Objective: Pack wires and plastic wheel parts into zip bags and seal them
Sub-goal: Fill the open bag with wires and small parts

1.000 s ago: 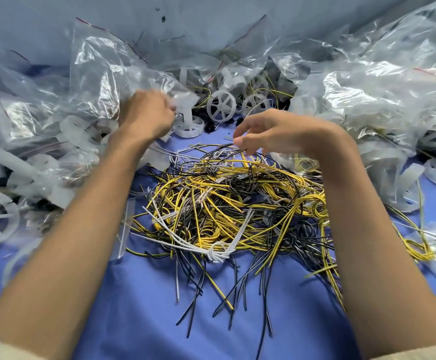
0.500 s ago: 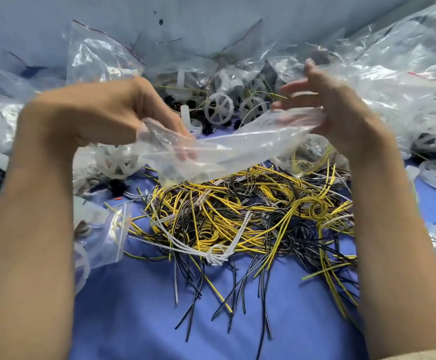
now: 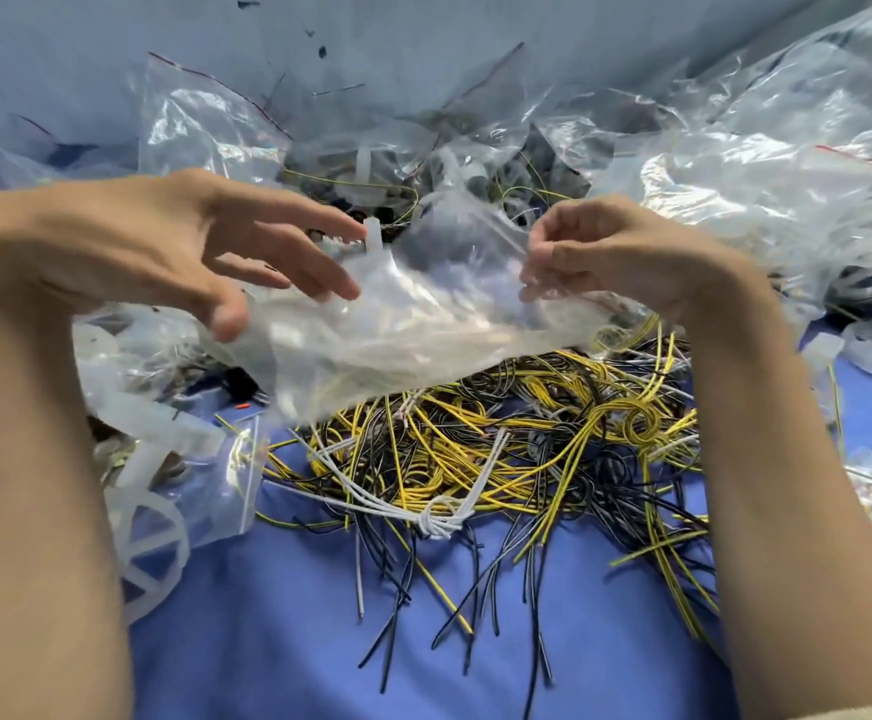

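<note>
Lying at the left edge, a plastic wheel [image 3: 151, 537] borders the left forearm. The left hand [image 3: 174, 252] spreads near-straight fingers over the left edge of the zip bag [image 3: 397, 324]; whether it grips cannot be told. The right hand [image 3: 610, 252] pinches the bag's right edge, above the wires [image 3: 501, 449]. Bare blue cloth [image 3: 278, 646] lies nearest, between the forearms; heaped bags [image 3: 761, 189] crowd the right.
</note>
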